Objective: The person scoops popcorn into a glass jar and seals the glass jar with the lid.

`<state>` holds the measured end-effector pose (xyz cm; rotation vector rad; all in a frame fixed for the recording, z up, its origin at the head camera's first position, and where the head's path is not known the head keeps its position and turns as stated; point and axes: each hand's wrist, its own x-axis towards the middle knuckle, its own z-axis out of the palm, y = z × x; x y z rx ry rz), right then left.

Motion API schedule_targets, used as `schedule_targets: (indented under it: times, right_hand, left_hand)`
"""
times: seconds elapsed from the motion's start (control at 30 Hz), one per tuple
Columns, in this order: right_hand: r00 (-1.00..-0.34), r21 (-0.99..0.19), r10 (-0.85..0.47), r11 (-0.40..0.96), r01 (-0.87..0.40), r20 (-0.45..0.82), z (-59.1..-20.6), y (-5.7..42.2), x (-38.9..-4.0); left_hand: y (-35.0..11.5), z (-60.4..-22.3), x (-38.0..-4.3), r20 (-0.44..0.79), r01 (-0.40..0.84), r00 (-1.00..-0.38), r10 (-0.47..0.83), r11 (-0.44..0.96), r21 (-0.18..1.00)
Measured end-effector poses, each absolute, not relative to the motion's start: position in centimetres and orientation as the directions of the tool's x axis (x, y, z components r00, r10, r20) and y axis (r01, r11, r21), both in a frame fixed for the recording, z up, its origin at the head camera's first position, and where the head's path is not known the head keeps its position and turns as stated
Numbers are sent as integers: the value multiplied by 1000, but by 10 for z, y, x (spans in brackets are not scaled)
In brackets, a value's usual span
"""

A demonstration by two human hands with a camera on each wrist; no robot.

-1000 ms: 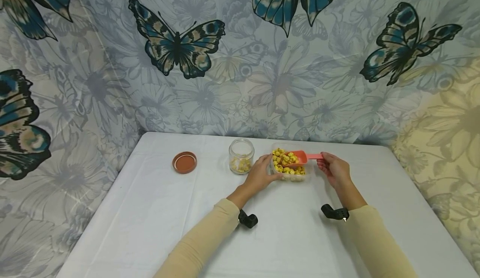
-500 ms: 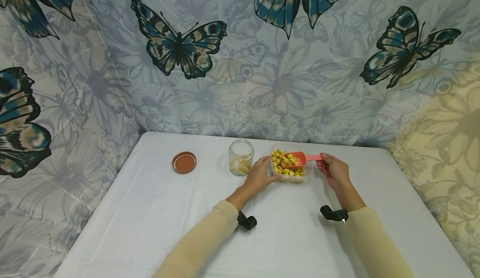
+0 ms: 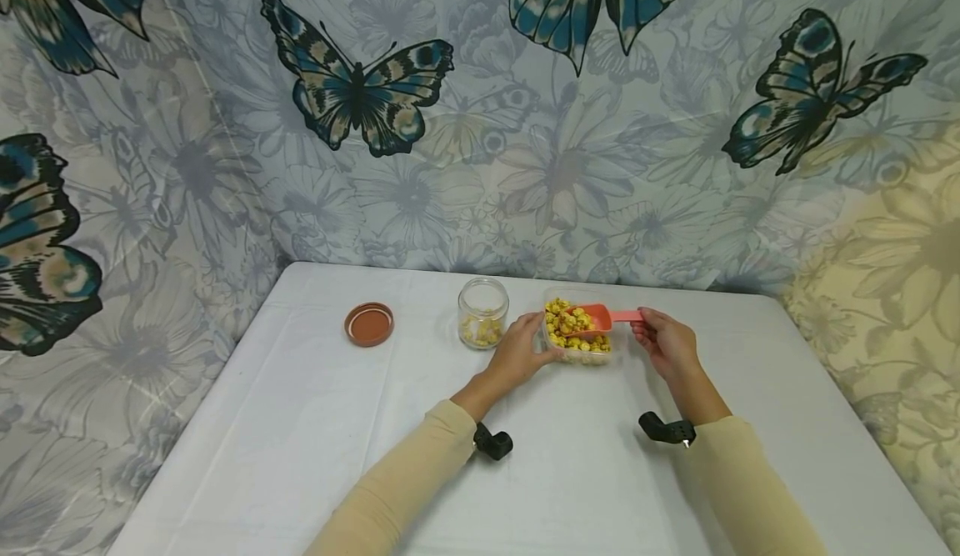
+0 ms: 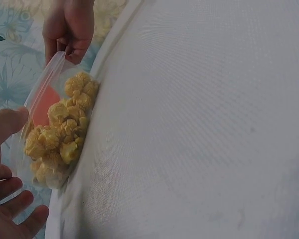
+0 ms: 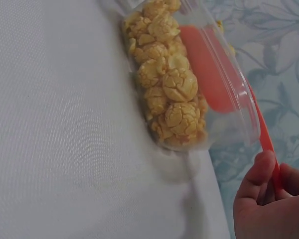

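A clear plastic container (image 3: 588,358) of yellow caramel-style popcorn (image 5: 177,84) stands at the back of the table. My left hand (image 3: 517,346) grips its left side, thumb at the front and fingers toward the back. In the left wrist view that thumb touches the container, with the other fingers spread apart. A red-orange scoop (image 3: 600,319) lies in the popcorn, its bowl seen through the wall in both wrist views. My right hand (image 3: 667,343) pinches the scoop's handle (image 5: 265,132) beyond the container's right rim. Popcorn partly covers the scoop's tip.
An uncovered glass jar (image 3: 482,314) with some popcorn at its bottom stands just left of the container, close to my left hand. Farther left lies a brown round lid (image 3: 368,324). The white-covered table (image 3: 315,423) meets a butterfly-patterned cloth (image 3: 480,147) behind.
The scoop and my right hand have shifted very slightly down and left in the head view, the scoop staying in the popcorn. My left hand keeps its place on the container.
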<state>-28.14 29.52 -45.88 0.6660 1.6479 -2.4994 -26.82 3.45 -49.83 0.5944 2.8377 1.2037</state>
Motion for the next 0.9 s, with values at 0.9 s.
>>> schedule_targets:
  times: [0.9]
  right_hand:
    - [-938,-882,162,-419,215,-305,-441,284,-277]
  left_hand:
    - [24,-473,-264,86,331,-919,386,633,699]
